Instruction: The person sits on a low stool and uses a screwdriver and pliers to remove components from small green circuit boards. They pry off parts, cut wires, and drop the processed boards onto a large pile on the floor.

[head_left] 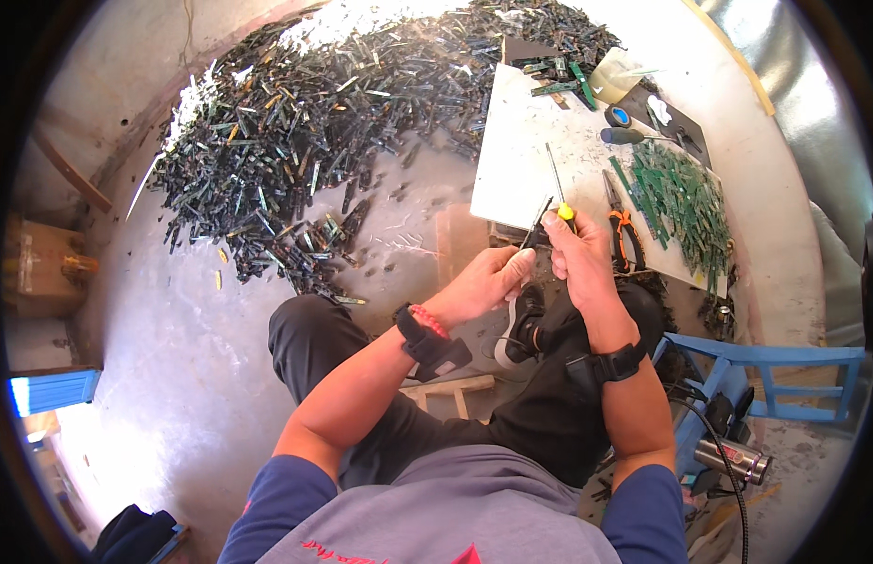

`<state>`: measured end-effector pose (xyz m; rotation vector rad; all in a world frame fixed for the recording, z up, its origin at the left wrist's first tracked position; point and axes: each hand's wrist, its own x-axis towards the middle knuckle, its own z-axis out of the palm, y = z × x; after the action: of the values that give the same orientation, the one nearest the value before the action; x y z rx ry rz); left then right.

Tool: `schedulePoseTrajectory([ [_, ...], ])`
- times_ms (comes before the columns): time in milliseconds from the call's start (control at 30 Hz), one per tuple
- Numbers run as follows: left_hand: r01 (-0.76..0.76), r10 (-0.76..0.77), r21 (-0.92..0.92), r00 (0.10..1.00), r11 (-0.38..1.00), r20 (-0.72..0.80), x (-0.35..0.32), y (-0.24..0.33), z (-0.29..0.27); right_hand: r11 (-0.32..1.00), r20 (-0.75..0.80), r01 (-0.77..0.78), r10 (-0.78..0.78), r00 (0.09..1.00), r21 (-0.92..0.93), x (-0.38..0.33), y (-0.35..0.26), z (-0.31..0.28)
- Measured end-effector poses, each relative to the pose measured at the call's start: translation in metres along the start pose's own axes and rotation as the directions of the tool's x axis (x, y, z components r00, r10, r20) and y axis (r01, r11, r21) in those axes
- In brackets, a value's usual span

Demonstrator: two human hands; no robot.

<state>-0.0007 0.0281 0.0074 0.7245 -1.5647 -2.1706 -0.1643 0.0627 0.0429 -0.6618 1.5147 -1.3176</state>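
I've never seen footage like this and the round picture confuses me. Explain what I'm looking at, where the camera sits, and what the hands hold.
The camera sits on a person's head and looks down, so the wide lens bends the edges. The two bare arms from below are that person's own. The right hand grips a screwdriver with a yellow handle. The left hand pinches a thin dark strip against it. Ahead lies a white board with orange-handled pliers and a stack of green strips. A big heap of dark scrap pieces covers the floor beyond.
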Motion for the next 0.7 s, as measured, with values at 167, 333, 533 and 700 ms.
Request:
schedulePoseTrajectory([
  [167, -0.027, 0.027, -0.001, 0.999, 1.000, 0.018, -0.002, 0.007, -0.007, 1.000, 0.004, -0.015, 0.015, 1.000, -0.002, 0.006, -0.009, 0.007],
  [333, 0.008, -0.010, 0.065, 1.000, 0.998, 0.025, -0.002, 0.008, -0.009, 0.998, 0.046, -0.017, 0.014, 0.999, 0.067, 0.012, -0.007, 0.004],
  [533, 0.058, -0.060, -0.153, 0.998, 0.986, -0.008, -0.002, 0.007, -0.015, 0.997, 0.069, 0.030, -0.034, 0.997, 0.066, 0.007, -0.013, 0.004],
  [700, 0.022, -0.022, -0.048, 1.000, 0.999, -0.008, -0.003, 0.010, -0.014, 0.996, 0.060, 0.047, -0.051, 0.997, 0.071, 0.006, -0.008, 0.005],
])
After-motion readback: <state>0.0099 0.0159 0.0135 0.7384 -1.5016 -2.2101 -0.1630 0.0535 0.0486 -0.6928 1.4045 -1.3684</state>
